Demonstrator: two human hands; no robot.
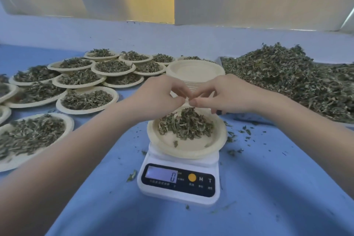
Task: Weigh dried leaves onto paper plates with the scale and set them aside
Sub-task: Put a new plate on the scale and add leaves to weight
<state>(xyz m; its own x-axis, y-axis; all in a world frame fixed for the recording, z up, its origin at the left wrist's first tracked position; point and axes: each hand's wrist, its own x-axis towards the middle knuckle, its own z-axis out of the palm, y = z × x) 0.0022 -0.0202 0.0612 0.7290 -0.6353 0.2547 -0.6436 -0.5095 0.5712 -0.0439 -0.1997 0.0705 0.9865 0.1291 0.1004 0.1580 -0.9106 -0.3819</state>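
Both hands meet fingertip to fingertip above the far rim of the paper plate [186, 147] on the scale [179, 182]. Left hand [162, 95] grip: fingers curled, thumb and forefinger pressed together; whether a leaf is pinched, cannot tell. Right hand [220, 95] grip: same, fingers curled, tips pinched against the left's; contents too small to see. Dried leaves [186, 123] heap on the plate directly below the grip, not touching it. Scale sits mid-table toward the near edge, display reads 0. Stack of empty plates [195, 72] just behind the hands. Big loose leaf pile [287, 76] toward the table's far right corner. Filled plates [86, 80] overlap along the left side to the far edge. Stray leaf bits [241, 134] on the blue table [268, 188] right of the scale.
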